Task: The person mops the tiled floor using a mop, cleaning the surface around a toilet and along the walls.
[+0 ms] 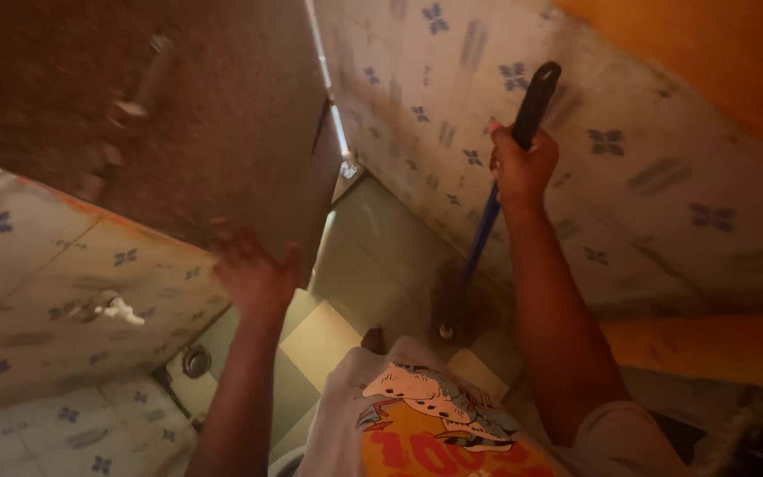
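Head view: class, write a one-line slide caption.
Right hand grips a blue-handled mop while left hand pushes a brown door.

rough brown door (178, 106), glossy tiled wall (664, 177)

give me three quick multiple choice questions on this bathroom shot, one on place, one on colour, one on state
1. Where does the left hand rest?
A. on the brown door's edge
B. on the wall tap
C. on the floor drain

2. What colour is the mop handle's shaft?
A. red
B. blue
C. white

3. What is the right hand doing?
A. hanging open
B. pressing the tiled wall
C. closed round the handle's black grip

Answers: 1 A, its fingers meet the door's lower edge; 2 B, blue shows below the fist; 3 C, the fingers wrap the handle.
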